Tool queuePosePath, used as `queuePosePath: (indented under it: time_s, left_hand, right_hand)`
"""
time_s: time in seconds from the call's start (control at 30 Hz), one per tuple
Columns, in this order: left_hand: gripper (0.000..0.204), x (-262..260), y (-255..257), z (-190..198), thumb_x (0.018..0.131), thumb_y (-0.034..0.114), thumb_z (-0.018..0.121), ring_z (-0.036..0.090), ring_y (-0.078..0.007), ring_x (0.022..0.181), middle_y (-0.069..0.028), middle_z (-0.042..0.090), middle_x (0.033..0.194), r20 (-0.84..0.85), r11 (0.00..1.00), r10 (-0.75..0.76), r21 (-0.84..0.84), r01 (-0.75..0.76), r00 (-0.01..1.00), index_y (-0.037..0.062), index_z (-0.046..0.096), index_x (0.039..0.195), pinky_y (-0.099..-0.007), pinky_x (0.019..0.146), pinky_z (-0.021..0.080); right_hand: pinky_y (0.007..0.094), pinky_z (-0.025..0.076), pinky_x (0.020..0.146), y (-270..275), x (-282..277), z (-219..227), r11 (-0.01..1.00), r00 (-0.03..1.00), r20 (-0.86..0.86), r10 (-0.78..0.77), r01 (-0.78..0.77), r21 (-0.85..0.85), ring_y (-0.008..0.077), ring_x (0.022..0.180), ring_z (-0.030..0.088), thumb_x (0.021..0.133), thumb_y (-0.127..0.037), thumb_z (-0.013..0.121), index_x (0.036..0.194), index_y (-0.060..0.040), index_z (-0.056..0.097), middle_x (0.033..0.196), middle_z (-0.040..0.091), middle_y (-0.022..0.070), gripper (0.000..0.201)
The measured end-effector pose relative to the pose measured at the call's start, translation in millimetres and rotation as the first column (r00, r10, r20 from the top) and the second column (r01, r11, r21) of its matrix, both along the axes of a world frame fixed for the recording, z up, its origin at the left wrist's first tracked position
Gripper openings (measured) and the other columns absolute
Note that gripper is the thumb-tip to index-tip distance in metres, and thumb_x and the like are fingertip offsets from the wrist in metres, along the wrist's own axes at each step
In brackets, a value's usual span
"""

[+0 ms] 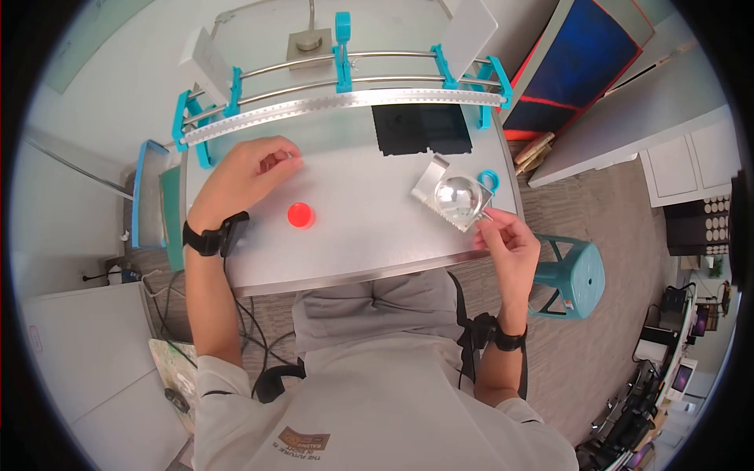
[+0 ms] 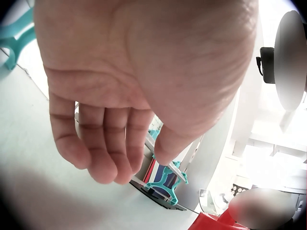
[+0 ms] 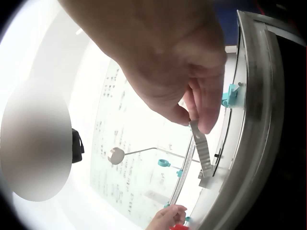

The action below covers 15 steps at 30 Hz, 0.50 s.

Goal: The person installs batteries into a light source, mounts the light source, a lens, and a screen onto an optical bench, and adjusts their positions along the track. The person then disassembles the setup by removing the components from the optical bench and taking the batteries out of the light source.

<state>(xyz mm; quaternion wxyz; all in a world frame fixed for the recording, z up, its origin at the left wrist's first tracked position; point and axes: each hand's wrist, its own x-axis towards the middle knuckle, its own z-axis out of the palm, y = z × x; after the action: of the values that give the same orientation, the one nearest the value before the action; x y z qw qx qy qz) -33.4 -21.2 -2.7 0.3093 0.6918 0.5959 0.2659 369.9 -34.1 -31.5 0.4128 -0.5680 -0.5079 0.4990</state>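
Observation:
My right hand (image 1: pixel 508 239) pinches one corner of a shiny silver piece (image 1: pixel 428 182) with a round, glassy dome, between thumb and fingertips. From the right wrist view, this silver piece (image 3: pixel 202 151) appears edge-on as a narrow ridged strip, and the fingers (image 3: pixel 211 103) hold its upper end. My left hand (image 1: pixel 250 174) hovers over the table's left side with fingers loosely bent and nothing in them; its palm (image 2: pixel 139 62) fills the left wrist view. A red round cap-like thing (image 1: pixel 301 215) stands on the table just below the left hand. Beside the dome is a small teal ring (image 1: pixel 488 180).
A metal-railed bench with a ruler (image 1: pixel 345 100) and teal holders (image 1: pixel 343 71) spans the table's back, carrying two white panels (image 1: pixel 470 35). A black sheet (image 1: pixel 422 129) lies before it. A teal stool (image 1: pixel 577 276) stands right of the metal table (image 1: pixel 353 243).

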Motion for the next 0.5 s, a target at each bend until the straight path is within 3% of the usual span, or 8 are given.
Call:
queuePosePath:
  time_s: [0.07,0.1,0.17,0.27,0.43,0.5]
  left_hand:
    - [0.015,0.1,0.3,-1.3,0.096,0.015,0.068,0.056,-0.0117,0.073,-0.0027,0.068,0.085,0.0,1.0,0.006,-0.005,-0.006,1.0,0.0024,0.069,0.103,-0.0265,0.067,0.045]
    - [0.015,-0.1,0.4,-2.0,0.096,0.015,0.068,0.057,-0.012,0.074,-0.0029,0.068,0.086,-0.002,1.0,0.01,-0.008,-0.01,1.0,0.0023,0.069,0.104,-0.0267,0.067,0.045]
    - [0.017,-0.2,0.5,-4.3,0.096,0.017,0.068,0.055,-0.0125,0.071,-0.0042,0.067,0.082,0.01,1.0,0.007,0.026,-0.008,1.0,0.0017,0.068,0.102,-0.027,0.065,0.046]
    - [0.019,-1.0,0.3,-6.2,0.096,0.019,0.069,0.053,-0.0128,0.067,-0.0054,0.065,0.078,0.022,0.998,-0.001,0.068,-0.001,1.0,0.0013,0.067,0.101,-0.0271,0.064,0.046]
    - [0.017,-6.1,-0.7,-3.4,0.096,0.019,0.069,0.055,-0.012,0.07,-0.0045,0.065,0.08,0.017,1.0,-0.016,0.027,0.016,1.0,0.003,0.07,0.104,-0.0265,0.066,0.046]
    - [0.027,-13.8,-2.2,-1.0,0.091,0.021,0.076,0.056,-0.0109,0.075,-0.0014,0.066,0.085,0.058,0.992,-0.094,-0.076,0.098,0.994,0.0074,0.071,0.113,-0.0258,0.068,0.045]
  right_hand:
    - [0.026,0.059,0.066,-5.3,-8.8,-7.8,0.942,0.967,0.213,-0.137,0.061,0.329,0.0116,0.076,0.071,0.089,-0.002,0.077,0.112,0.0019,0.072,0.089,0.074,0.0078,0.024]
    - [0.026,0.059,0.066,-6.8,-13.3,-10.2,0.943,0.968,0.212,-0.135,0.06,0.328,0.0116,0.076,0.071,0.089,-0.002,0.077,0.112,0.0019,0.072,0.089,0.074,0.0078,0.024]
    - [0.0263,0.059,0.065,-9.0,-20.7,-13.5,0.773,0.867,0.429,-0.254,-0.086,0.629,0.0137,0.074,0.073,0.083,0.0,0.082,0.109,0.0002,0.072,0.087,0.074,0.0094,0.028]
    - [0.0266,0.059,0.065,-16.2,-24.2,-15.4,0.755,0.797,0.55,-0.25,-0.196,0.626,0.0159,0.07,0.074,0.08,-0.001,0.085,0.106,-0.0018,0.07,0.084,0.074,0.01,0.03]
    - [0.0265,0.058,0.062,-27.2,-32.6,-23.3,0.807,0.869,0.466,-0.168,-0.15,0.571,0.0157,0.069,0.073,0.08,-0.004,0.087,0.107,-0.0024,0.067,0.083,0.073,0.008,0.034]
    - [0.0262,0.058,0.062,-28.0,-33.8,-26.1,0.812,0.883,0.445,-0.148,-0.149,0.565,0.0152,0.068,0.072,0.079,-0.005,0.087,0.107,-0.0024,0.066,0.082,0.073,0.0077,0.035]
